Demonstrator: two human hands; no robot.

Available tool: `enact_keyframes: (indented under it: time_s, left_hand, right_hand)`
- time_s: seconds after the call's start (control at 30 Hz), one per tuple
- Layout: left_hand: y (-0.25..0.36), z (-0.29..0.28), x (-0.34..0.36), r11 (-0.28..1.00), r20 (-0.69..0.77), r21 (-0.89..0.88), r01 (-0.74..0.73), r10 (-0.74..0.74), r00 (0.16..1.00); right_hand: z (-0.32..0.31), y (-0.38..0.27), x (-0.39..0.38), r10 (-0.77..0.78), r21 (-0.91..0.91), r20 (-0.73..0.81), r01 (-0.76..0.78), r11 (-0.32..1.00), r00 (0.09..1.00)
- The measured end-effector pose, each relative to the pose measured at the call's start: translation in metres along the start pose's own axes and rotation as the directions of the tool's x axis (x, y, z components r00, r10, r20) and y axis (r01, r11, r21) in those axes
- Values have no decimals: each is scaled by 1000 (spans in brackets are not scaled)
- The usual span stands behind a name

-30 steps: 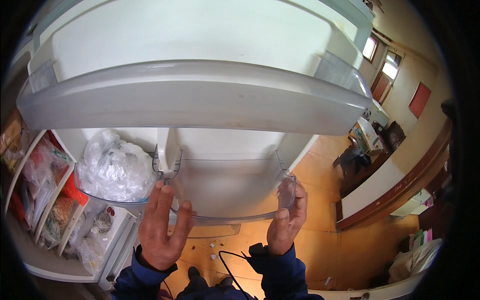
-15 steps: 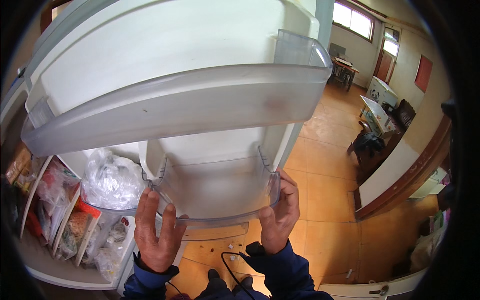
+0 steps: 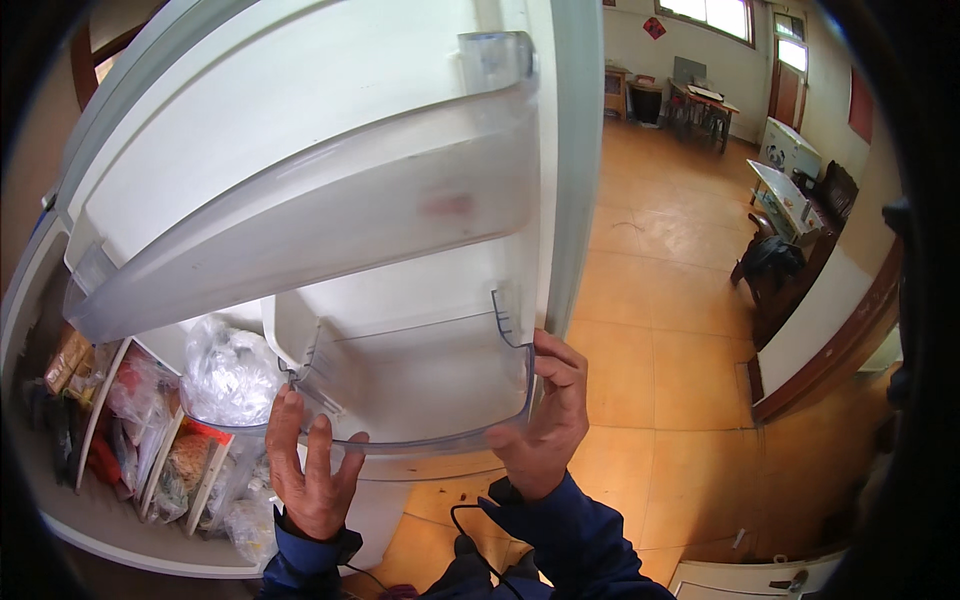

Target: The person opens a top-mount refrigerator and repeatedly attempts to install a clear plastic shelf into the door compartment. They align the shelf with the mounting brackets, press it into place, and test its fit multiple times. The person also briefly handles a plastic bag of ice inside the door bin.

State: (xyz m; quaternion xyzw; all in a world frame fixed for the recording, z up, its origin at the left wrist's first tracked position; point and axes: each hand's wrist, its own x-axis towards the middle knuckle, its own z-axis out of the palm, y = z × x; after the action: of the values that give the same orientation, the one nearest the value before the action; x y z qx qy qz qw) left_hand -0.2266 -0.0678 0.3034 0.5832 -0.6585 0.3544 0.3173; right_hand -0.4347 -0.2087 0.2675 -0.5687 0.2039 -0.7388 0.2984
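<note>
Both my hands are on the lower clear plastic door bin [image 3: 415, 390] of a white fridge door [image 3: 290, 100]. My left hand [image 3: 310, 470] grips its left front, fingertips at the rim, and my right hand [image 3: 545, 420] wraps round its right front corner. The bin has nothing visible inside. Above it runs a long translucent door shelf [image 3: 310, 240]. Left of the lower bin, a crumpled clear plastic bag [image 3: 225, 375] sits in another compartment. Further left, drawers [image 3: 110, 420] hold several bagged items behind white dividers.
Tiled orange floor [image 3: 640, 300] stretches into a room with a table [image 3: 700, 100], a white chest [image 3: 790, 150], a glass-topped table [image 3: 785, 195] and a dark wooden seat with a black bag [image 3: 775, 260]. A doorway frame [image 3: 830, 340] stands at right, a low white door [image 3: 750, 580] at lower right.
The fridge door and its shelves appear more angled and shifted left, showing more of the room at upper right. Both hands remain on the bin.
</note>
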Motion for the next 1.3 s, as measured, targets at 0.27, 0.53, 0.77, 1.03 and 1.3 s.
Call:
enact_keyframes:
  time_s: [0.27,0.53,0.77,1.03,1.3]
  left_hand:
    - [2,-3,-1,999,26,37,-11,10,1000]
    - [5,-4,-3,999,21,36,10,-11,1000]
    - [6,-5,0,1000,33,10,12,-13,999]
    - [6,-6,1,999,41,39,9,-11,999]
    - [6,-7,7,996,47,72,-53,50,998]
  right_hand:
    - [-9,-6,-1,-88,-104,63,94,990,994]
    - [-15,-4,-2,-83,-76,103,91,993,991]
    - [-15,-3,1,-101,-96,87,110,989,991]
    - [-12,5,0,-118,-86,82,125,988,990]
    - [-13,8,-2,-83,-45,74,87,995,994]
